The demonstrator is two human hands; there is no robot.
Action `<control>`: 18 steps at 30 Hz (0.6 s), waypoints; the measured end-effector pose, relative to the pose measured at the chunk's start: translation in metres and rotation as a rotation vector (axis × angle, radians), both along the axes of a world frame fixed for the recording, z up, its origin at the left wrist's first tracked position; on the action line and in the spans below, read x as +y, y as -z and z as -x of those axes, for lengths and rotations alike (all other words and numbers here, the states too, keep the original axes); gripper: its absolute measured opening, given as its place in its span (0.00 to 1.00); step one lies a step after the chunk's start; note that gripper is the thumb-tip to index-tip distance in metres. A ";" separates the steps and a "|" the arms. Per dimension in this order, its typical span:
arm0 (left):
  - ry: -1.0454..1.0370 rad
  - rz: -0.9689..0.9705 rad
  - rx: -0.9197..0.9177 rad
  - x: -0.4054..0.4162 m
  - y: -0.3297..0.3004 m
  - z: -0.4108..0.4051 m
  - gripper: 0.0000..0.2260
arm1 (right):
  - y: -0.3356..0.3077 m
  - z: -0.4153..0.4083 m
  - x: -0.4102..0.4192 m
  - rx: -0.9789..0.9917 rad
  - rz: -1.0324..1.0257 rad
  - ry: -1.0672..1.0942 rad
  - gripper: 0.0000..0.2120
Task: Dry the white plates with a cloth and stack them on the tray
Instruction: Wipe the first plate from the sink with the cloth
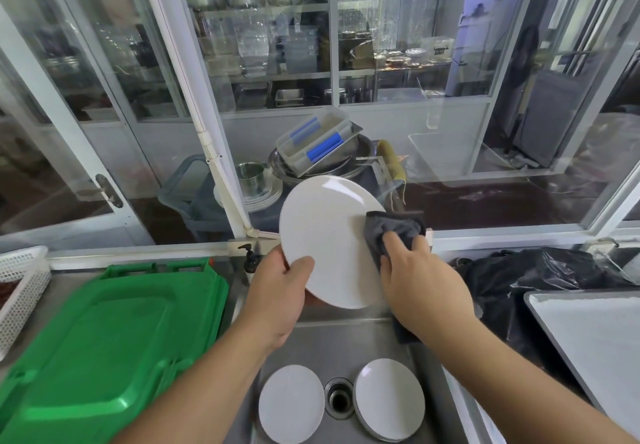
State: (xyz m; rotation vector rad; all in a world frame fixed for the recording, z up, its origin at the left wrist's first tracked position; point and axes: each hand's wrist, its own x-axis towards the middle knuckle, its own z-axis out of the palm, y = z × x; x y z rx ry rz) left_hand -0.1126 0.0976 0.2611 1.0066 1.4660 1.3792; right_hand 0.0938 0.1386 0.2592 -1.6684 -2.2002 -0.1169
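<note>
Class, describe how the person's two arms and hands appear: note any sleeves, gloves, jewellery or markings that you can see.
Both forearms are bare, with no sleeves in view. The left hand and right hand wear no gloves. No rings, watch, bracelets or markings show on what is visible.

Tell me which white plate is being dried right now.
The raised plate, held by the left hand while the right hand presses the grey cloth on it. The others lie in the sink.
</note>
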 end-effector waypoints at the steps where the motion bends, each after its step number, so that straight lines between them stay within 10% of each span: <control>1: -0.016 0.004 -0.016 0.000 -0.001 0.000 0.13 | -0.001 0.002 -0.006 -0.050 0.015 -0.035 0.12; 10: 0.034 0.028 0.159 -0.011 0.010 -0.013 0.12 | -0.021 0.018 -0.020 -0.041 -0.156 -0.478 0.09; 18: 0.126 0.036 0.180 -0.030 0.010 -0.019 0.12 | -0.053 0.027 0.042 0.048 -0.252 -0.275 0.13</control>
